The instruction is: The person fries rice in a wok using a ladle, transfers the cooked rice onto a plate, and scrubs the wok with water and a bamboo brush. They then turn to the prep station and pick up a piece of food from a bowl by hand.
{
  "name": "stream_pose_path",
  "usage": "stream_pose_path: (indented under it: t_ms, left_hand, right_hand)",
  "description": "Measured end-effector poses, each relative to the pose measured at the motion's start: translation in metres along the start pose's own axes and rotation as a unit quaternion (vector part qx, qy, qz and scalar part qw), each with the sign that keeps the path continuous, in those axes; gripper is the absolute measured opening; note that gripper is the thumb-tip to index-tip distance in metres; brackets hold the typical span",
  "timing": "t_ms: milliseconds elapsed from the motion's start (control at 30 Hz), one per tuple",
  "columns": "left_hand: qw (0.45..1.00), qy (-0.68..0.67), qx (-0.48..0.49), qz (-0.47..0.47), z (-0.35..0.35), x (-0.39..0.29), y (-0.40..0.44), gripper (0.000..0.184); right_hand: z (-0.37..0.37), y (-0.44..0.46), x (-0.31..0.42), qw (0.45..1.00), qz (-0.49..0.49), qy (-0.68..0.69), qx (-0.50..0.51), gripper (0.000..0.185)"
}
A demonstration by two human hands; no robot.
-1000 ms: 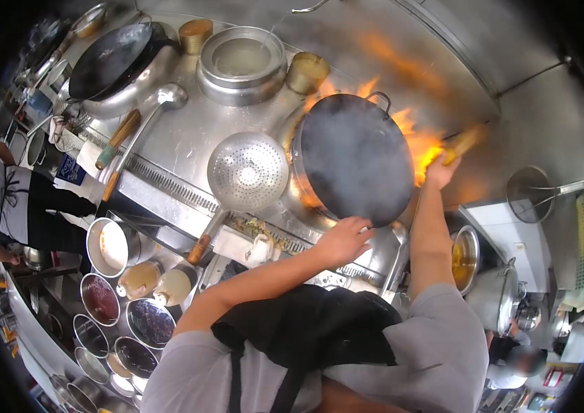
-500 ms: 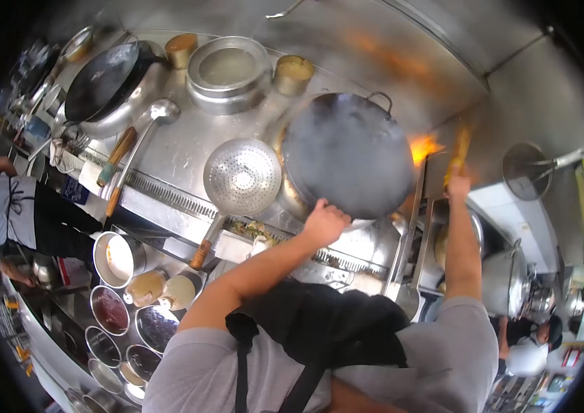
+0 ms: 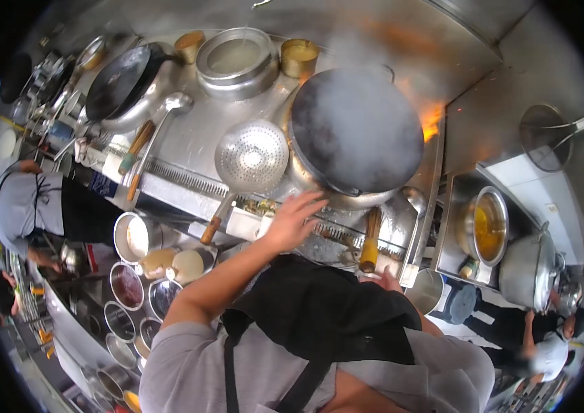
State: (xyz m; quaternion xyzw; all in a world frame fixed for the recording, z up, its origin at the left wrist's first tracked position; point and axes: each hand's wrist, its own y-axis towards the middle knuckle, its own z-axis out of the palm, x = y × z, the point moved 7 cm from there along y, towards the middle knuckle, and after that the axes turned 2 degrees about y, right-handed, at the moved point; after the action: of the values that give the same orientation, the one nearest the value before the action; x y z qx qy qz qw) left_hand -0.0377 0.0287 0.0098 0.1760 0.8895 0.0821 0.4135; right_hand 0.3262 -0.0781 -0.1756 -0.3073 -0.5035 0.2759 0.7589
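Observation:
A dark round wok (image 3: 357, 138) sits on the burner, with smoke rising from it. My left hand (image 3: 295, 220) is just below its near rim, fingers spread and holding nothing. A bamboo wok brush (image 3: 371, 237) with a yellow handle lies at the stove's front edge, bristles away from me. Just beyond the handle's end is my right hand (image 3: 385, 281), its fingers apart and partly hidden by the apron. Left of the wok rests a perforated skimmer (image 3: 251, 157) with a wooden handle. A ladle (image 3: 412, 199) lies to the right.
Flames (image 3: 432, 121) rise behind the wok's right side. A steel bowl of orange liquid (image 3: 488, 227) and a large pot (image 3: 526, 268) stand right. Several containers, including a white-lined pot (image 3: 131, 237), stand left. Co-workers (image 3: 27, 203) are at both sides.
My left hand has come off the wok's rim. My right hand has brought the brush from beside the flames down to the stove's front edge and let go.

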Motion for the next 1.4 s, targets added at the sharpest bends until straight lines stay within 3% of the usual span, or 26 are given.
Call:
stream_pose_path:
  t_ms: [33, 67, 133, 233, 267, 333, 367, 400, 500, 600, 700, 767, 900, 967, 1067, 1133, 1167, 1200, 1267, 1333, 1400]
  left_hand:
    - [0.999, -0.031, 0.006, -0.029, -0.007, 0.013, -0.029, 0.047]
    - [0.990, -0.069, 0.025, -0.119, -0.017, 0.019, -0.059, 0.040]
    - [0.977, -0.014, 0.004, -0.211, -0.028, 0.029, -0.136, 0.036]
    - [0.894, 0.015, -0.001, -0.448, -0.011, 0.022, -0.265, 0.036]
    - [0.846, 0.028, -0.006, -0.532, -0.001, 0.005, -0.314, 0.036]
    - [0.810, 0.069, 0.018, -0.582, 0.041, -0.029, -0.416, 0.040]
    - [0.738, 0.017, 0.038, -0.674, 0.059, -0.064, -0.458, 0.042]
    - [0.709, 0.050, 0.077, -0.699, 0.081, -0.091, -0.507, 0.043]
    - [0.596, -0.009, 0.060, -0.801, 0.111, -0.201, -0.579, 0.043]
    - [0.536, -0.016, -0.057, -0.842, 0.155, -0.281, -0.659, 0.040]
    - [0.504, -0.007, -0.118, -0.855, 0.186, -0.323, -0.686, 0.040]
    - [0.514, -0.100, -0.135, -0.841, 0.218, -0.330, -0.698, 0.041]
    - [0.533, -0.077, -0.168, -0.825, 0.190, -0.342, -0.680, 0.042]
    - [0.513, -0.096, -0.245, -0.817, 0.194, -0.351, -0.695, 0.040]
    - [0.540, -0.033, -0.273, -0.796, 0.199, -0.365, -0.745, 0.036]
    - [0.506, -0.075, -0.329, -0.794, 0.203, -0.384, -0.770, 0.035]
    - [0.472, -0.109, -0.367, -0.794, 0.204, -0.393, -0.787, 0.034]
    - [0.479, -0.104, -0.372, -0.788, 0.210, -0.395, -0.804, 0.033]
    - [0.478, -0.101, -0.383, -0.784, 0.201, -0.408, -0.814, 0.033]
    - [0.506, -0.017, -0.414, -0.756, 0.202, -0.404, -0.838, 0.037]
    - [0.489, -0.002, -0.461, -0.740, 0.199, -0.405, -0.850, 0.038]
  right_hand:
    - [-0.015, 0.003, -0.011, 0.999, 0.020, -0.047, -0.004, 0.056]
    - [-0.027, 0.011, -0.023, 0.994, 0.040, -0.106, -0.008, 0.054]
    - [-0.050, 0.034, -0.051, 0.969, 0.076, -0.234, 0.003, 0.052]
    - [-0.073, 0.073, -0.084, 0.907, 0.092, -0.408, 0.059, 0.048]
    - [-0.079, 0.086, -0.094, 0.881, 0.083, -0.459, 0.083, 0.047]
    - [-0.085, 0.108, -0.105, 0.826, 0.052, -0.547, 0.130, 0.044]
    - [-0.083, 0.116, -0.104, 0.795, 0.029, -0.586, 0.151, 0.043]
    - [-0.079, 0.121, -0.100, 0.764, 0.003, -0.626, 0.159, 0.042]
    - [-0.058, 0.135, -0.102, 0.667, -0.090, -0.719, 0.173, 0.038]
    - [-0.041, 0.138, -0.117, 0.591, -0.165, -0.770, 0.177, 0.035]
    - [-0.035, 0.139, -0.124, 0.550, -0.195, -0.796, 0.162, 0.032]
    - [-0.037, 0.145, -0.130, 0.545, -0.188, -0.802, 0.155, 0.032]
    - [-0.059, 0.150, -0.137, 0.565, -0.158, -0.797, 0.141, 0.030]
    - [-0.063, 0.160, -0.143, 0.605, -0.136, -0.771, 0.142, 0.029]
    - [-0.052, 0.190, -0.152, 0.759, -0.040, -0.632, 0.150, 0.028]
    - [-0.018, 0.217, -0.169, 0.867, 0.102, -0.442, 0.205, 0.028]
    - [0.010, 0.244, -0.185, 0.873, 0.207, -0.332, 0.292, 0.028]
    - [0.074, 0.122, -0.181, 0.922, 0.246, -0.266, 0.135, 0.024]
    - [0.148, 0.060, -0.215, 0.854, 0.249, -0.245, 0.385, 0.028]
    - [0.178, 0.031, -0.239, 0.756, 0.278, -0.377, 0.458, 0.032]
    - [0.190, -0.043, -0.250, 0.653, 0.296, -0.512, 0.473, 0.037]
